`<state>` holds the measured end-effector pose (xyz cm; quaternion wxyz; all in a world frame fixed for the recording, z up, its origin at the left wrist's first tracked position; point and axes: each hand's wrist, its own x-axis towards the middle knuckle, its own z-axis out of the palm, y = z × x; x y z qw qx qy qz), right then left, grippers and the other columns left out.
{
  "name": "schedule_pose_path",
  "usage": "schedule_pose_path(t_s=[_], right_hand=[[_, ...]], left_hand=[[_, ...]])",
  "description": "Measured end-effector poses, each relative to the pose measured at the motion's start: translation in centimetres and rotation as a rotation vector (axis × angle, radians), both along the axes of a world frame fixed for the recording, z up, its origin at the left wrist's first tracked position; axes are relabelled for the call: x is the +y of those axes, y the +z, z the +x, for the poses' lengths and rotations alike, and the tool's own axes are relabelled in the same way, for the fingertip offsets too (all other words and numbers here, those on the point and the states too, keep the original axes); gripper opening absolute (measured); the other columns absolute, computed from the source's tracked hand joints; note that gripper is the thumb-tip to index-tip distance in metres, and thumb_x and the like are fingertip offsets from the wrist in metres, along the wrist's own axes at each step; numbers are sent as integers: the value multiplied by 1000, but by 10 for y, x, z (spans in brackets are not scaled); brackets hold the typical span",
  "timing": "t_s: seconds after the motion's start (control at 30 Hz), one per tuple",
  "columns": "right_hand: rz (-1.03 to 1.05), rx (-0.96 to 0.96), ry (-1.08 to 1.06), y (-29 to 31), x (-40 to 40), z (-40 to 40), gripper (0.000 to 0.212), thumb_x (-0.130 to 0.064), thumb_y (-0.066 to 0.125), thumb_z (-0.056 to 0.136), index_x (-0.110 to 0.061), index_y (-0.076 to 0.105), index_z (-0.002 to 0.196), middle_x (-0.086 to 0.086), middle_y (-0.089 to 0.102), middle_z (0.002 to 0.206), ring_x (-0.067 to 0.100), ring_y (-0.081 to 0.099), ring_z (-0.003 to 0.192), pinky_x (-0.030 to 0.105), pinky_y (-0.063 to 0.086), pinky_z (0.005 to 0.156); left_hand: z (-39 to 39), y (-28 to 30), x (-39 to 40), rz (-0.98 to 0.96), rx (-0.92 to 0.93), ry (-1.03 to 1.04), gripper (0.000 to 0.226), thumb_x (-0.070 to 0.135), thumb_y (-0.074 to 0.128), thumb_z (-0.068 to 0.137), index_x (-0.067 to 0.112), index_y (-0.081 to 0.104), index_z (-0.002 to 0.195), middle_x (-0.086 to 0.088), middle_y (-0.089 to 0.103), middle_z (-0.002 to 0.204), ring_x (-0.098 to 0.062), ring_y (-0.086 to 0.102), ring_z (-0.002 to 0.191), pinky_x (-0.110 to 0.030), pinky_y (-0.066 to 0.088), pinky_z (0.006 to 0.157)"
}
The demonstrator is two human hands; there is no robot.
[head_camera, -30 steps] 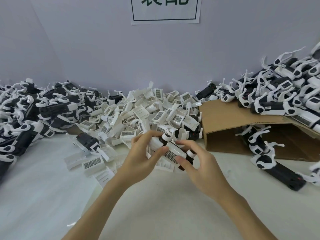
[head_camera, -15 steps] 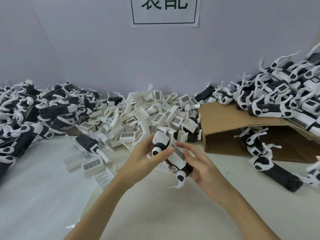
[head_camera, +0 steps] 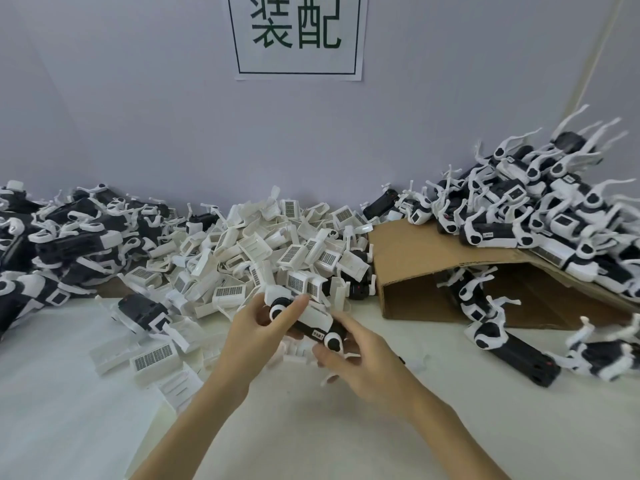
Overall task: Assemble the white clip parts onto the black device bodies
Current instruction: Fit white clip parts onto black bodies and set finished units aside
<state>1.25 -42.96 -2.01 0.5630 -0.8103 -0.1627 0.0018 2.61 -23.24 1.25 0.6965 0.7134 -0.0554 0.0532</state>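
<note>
Left hand (head_camera: pixel 258 332) grips upper end of black device body (head_camera: pixel 306 323), thumb curled over white round cap. Right hand (head_camera: pixel 360 362) holds lower end, fingers curled beneath, thumb near second white cap. Device tilted, held just above white table (head_camera: pixel 311 427), in front of heap of loose white clip parts (head_camera: pixel 270 251). Pile of black bodies (head_camera: pixel 69 233) at left. Torn cardboard box (head_camera: pixel 415 258) at right, assembled devices (head_camera: pixel 540 209) stacked on top of it. Paper sign (head_camera: pixel 298 32) on wall.
</note>
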Motion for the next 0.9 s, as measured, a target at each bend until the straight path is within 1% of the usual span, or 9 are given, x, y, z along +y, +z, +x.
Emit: schedule_pose_path(t_s=[0.1, 0.17, 0.23, 0.33, 0.37, 0.43, 0.53, 0.7, 0.9], right_hand=[[174, 168, -33, 12, -6, 12, 56, -64, 75, 84, -28, 68, 126, 7, 77, 96, 33, 77, 82, 55, 63, 83], [380, 268, 1, 37, -18, 30, 61, -57, 75, 89, -10, 67, 127, 19, 71, 98, 35, 74, 82, 49, 63, 81], [807, 270, 17, 74, -37, 50, 56, -44, 64, 99, -5, 57, 139, 21, 67, 111, 29, 72, 90, 39, 63, 79], [1376, 191, 26, 126, -70, 70, 80, -52, 61, 100, -9, 30, 159, 34, 53, 142, 37, 67, 122, 43, 58, 102], [1413, 201, 13, 135, -76, 73, 95, -57, 64, 95, -8, 19, 163, 38, 50, 142, 43, 64, 126, 47, 55, 106], [1259, 280, -16, 135, -78, 73, 107, -60, 68, 90, -9, 10, 164, 38, 54, 138, 50, 65, 122, 52, 56, 103], [988, 391, 58, 99, -59, 60, 77, -53, 62, 99, -7, 37, 155, 29, 65, 135, 41, 67, 122, 46, 61, 94], [1084, 554, 6, 31, -22, 34, 52, -38, 60, 102, 0, 63, 138, 14, 73, 109, 26, 74, 88, 36, 63, 75], [1128, 587, -1, 9, -12, 30, 38, -32, 61, 100, -5, 72, 124, 11, 71, 104, 22, 72, 84, 34, 63, 73]], left_hand=[[0, 3, 4, 18, 15, -14, 45, 91, 49, 83, 55, 65, 106, 28, 72, 104, 8, 68, 88, -21, 47, 81], [3, 4, 8, -30, -15, 25, 56, 90, 41, 85, 50, 65, 116, 17, 74, 113, 1, 71, 98, -26, 53, 86], [7, 4, 12, -51, -48, 79, 59, 82, 41, 90, 38, 69, 119, 10, 75, 111, -8, 72, 102, -28, 59, 83], [11, 3, 17, -32, -40, 106, 59, 72, 42, 95, 25, 73, 113, 7, 76, 106, -15, 73, 96, -29, 61, 78], [12, 1, 18, -17, -29, 109, 59, 71, 43, 96, 24, 75, 111, 8, 76, 105, -16, 72, 95, -31, 61, 79], [15, -1, 20, -1, -9, 117, 55, 66, 45, 99, 22, 77, 106, 9, 76, 101, -14, 71, 92, -34, 60, 80], [18, -4, 22, 40, -27, 148, 41, 49, 50, 107, 19, 77, 99, 8, 75, 93, -16, 67, 85, -41, 59, 79], [20, -11, 22, 215, -107, 164, 20, 27, 61, 107, 22, 75, 94, 7, 73, 87, -13, 65, 80, -51, 59, 84], [22, -16, 29, 645, -389, 324, 5, 19, 62, 105, 21, 65, 101, 11, 65, 99, -9, 58, 88, -29, 49, 77]])
